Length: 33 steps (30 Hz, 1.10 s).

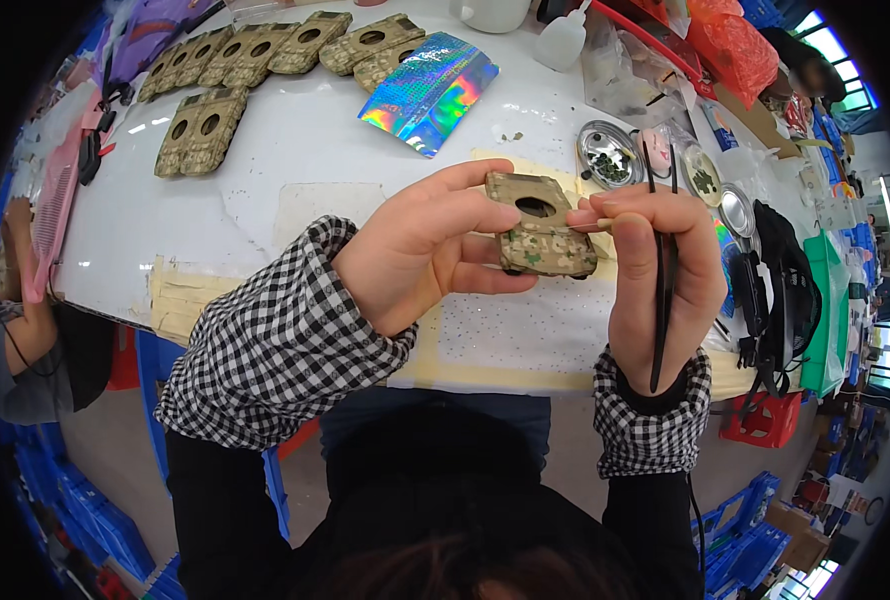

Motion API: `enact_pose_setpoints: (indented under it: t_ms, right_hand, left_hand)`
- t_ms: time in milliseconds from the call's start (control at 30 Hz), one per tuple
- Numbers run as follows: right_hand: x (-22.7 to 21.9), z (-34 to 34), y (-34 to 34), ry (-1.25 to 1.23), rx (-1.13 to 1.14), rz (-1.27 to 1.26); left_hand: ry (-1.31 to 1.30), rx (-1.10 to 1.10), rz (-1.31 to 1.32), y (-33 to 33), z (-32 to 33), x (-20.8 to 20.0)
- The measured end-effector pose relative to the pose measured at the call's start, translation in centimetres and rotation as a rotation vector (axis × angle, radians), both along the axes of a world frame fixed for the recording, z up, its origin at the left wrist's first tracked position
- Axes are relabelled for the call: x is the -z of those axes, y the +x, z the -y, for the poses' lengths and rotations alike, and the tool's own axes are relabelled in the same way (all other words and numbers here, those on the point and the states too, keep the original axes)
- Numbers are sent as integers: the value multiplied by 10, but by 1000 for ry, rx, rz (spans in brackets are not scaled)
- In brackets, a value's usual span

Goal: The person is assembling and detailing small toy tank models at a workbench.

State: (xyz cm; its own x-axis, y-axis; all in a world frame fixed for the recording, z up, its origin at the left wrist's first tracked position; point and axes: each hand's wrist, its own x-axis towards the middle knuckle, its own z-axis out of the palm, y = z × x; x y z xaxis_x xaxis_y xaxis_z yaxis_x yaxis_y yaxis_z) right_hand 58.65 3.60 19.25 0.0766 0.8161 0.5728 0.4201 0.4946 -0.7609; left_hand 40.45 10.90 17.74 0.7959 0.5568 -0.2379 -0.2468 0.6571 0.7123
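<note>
My left hand (405,245) grips a small camouflage toy tank hull (550,252) with a round hole in its top, fingers and thumb closed around its left side. At the hull's right edge, my right hand (685,240) pinches a thin pale stick-like piece (603,225) between thumb and fingertips; its exact kind is too small to make out. Black tweezers (662,310) also lie held in the right hand, tips pointing away from me, and they do not touch the hull. Both hands are above the near edge of the white table (265,150).
Several matching hulls (310,42) line the far left, with more (200,130) nearer. A shiny rainbow pouch (433,92) lies mid-table. Right of the hands are a metal dish (620,180) of small dark parts, a squeeze bottle (562,40) and a green tray (827,310). Another person's arm (20,245) shows left.
</note>
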Motion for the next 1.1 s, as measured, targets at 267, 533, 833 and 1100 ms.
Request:
enact_pose_setpoints:
  t_ms: [267,533,833,1100]
  right_hand:
    - [0,0,-1,-12,15,4]
    - [2,0,0,-4,8,4]
    - [2,7,29,85,363,204]
    - [14,2,37,107,453,679]
  left_hand:
    - [0,9,8,0,0,0]
    - [6,4,3,0,0,0]
    - [24,-24,-5,0,-1,0]
    - [59,-51,26,0,-3,4]
